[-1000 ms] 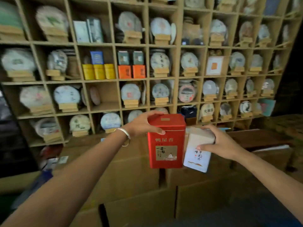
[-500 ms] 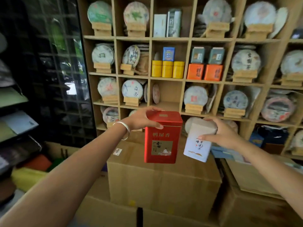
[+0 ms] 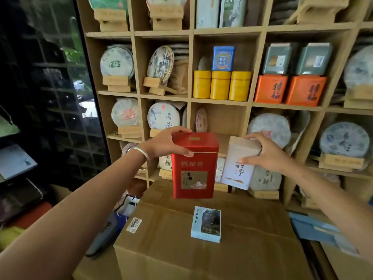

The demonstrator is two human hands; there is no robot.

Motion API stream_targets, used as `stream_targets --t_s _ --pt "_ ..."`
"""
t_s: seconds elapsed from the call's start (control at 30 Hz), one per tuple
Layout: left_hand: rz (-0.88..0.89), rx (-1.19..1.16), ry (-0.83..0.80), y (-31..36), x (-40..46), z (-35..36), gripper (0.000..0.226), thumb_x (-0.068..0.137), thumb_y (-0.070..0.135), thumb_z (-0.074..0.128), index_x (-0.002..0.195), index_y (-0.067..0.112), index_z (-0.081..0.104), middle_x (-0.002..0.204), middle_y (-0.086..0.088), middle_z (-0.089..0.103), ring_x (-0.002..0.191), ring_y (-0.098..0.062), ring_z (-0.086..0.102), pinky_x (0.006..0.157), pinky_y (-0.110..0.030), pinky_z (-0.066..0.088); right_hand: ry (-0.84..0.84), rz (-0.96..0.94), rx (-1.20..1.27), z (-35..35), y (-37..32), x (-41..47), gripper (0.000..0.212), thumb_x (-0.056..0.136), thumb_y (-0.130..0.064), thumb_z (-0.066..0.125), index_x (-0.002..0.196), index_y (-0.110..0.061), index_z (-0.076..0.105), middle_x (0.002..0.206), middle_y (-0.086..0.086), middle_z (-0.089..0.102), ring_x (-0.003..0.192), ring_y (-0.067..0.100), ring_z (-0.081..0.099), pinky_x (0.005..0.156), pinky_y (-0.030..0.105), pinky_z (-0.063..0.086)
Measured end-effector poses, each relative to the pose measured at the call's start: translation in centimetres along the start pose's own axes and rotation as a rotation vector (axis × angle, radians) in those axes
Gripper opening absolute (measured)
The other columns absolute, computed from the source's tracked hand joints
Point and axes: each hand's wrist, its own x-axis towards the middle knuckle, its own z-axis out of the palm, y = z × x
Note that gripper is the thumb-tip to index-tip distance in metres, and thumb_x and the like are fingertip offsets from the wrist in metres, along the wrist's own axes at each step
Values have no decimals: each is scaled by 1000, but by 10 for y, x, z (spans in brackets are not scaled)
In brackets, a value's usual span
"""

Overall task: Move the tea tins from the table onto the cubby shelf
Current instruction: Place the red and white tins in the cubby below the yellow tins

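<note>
My left hand (image 3: 168,143) grips the lid of a tall red tea tin (image 3: 194,168), held upright in the air. Beside it, my right hand (image 3: 264,151) holds a white tea tin (image 3: 238,172) by its top, tilted slightly. Both tins hang in front of the wooden cubby shelf (image 3: 220,102), just below a cubby (image 3: 224,122) that holds only one wrapped tea cake at its left side. The cubby above it carries three yellow tins (image 3: 221,84) and a blue tin (image 3: 223,58).
A large cardboard box (image 3: 201,249) stands below the tins with a small pale blue box (image 3: 206,224) lying on top. Orange tins (image 3: 290,89) and grey tins fill the cubby to the right. Tea cakes on wooden stands occupy most cubbies. A dark glass-front cabinet (image 3: 50,87) is at left.
The view has closed in on the shelf's left part. Both hands have carried the tins closer to the shelf and a little higher, level with the near-bare cubby's floor.
</note>
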Motion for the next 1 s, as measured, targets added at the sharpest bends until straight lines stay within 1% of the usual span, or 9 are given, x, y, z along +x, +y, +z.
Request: stream_targets --t_s 0.17,0.27,0.33,0.4,0.5,0.57,0.73,0.87,1.0 --pt "-30 61 -52 -53 54 -18 76 51 46 90 119 45 56 117 15 60 104 -5 62 87 -25 53 24 29 -14 22 29 63 74 55 -34 90 117 -33 49 108 -12 55 95 4 56 70 23 47" --pt "-33 83 -82 -82 82 -29 80 48 51 90 120 47 55 119 17 58 108 -6 59 90 -31 53 44 66 11 35 42 93 74 55 -32 91 116 -32 48 110 -5 56 97 12 58 75 31 52" --pt "-31 68 -87 -98 97 -38 78 48 51 90 118 48 55 119 19 58 108 -5 60 88 -29 53 48 86 5 42 49 109 75 55 -31 91 116 -31 49 110 -4 56 99 15 58 78 37 54" --pt "-24 40 -79 -109 109 -45 74 50 48 90 116 50 56 115 23 58 104 -1 61 81 -20 54 51 103 -1 48 54 124 76 55 -29 92 118 -30 49 110 -3 55 100 17 58 81 42 55" --pt "3 -5 -65 -117 123 -52 68 54 40 91 113 49 58 109 26 61 96 11 60 69 -9 51 60 108 -6 54 61 141 76 55 -27 92 119 -29 50 111 -5 54 102 16 57 81 38 54" --pt "5 -28 -68 -123 131 -56 68 56 36 92 114 48 58 110 24 61 95 12 60 68 -8 51 60 104 -26 57 64 152 77 55 -28 92 119 -29 50 112 -6 54 102 14 56 83 35 51" --pt "-19 -68 -104 -141 143 -63 75 52 37 92 118 46 58 118 16 60 96 3 64 73 -17 55 76 86 -21 64 65 191 74 54 -26 92 114 -33 49 106 -12 53 96 9 55 75 29 48" --pt "-54 -64 -136 -156 145 -64 76 54 37 92 120 48 57 121 14 61 102 -3 65 82 -26 57 70 57 -19 79 65 232 74 55 -22 92 114 -29 48 103 -13 51 95 9 52 70 21 44" --pt "-97 -43 -148 -167 146 -65 78 52 42 91 121 49 55 119 13 62 102 -5 65 84 -28 57 13 71 -17 99 72 270 75 54 -22 92 115 -28 48 106 -5 53 97 12 52 71 27 47"
